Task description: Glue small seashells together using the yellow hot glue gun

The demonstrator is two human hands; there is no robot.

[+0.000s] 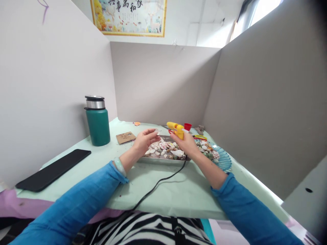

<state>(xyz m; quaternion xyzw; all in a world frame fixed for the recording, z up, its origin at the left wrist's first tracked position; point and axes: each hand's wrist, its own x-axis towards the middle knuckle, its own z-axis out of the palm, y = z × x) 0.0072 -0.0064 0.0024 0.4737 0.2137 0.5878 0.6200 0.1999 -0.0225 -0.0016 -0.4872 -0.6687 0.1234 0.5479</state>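
Note:
My right hand point(186, 143) is closed around a yellow glue gun point(175, 129), whose nozzle points left toward my other hand. A black cord point(158, 183) runs from the gun down over the table's front edge. My left hand point(145, 140) pinches a small pale shell point(156, 131) at its fingertips, close to the nozzle. Both hands hover over a metal tray point(163, 160) filled with several shells and small stones.
A green flask point(97, 121) with a steel lid stands at the left. A black flat slab point(52, 169) lies near the left front edge. A brown card point(125, 137), a red cup point(187, 126) and a blue scallop dish point(224, 160) sit around the tray. Grey partition walls enclose the table.

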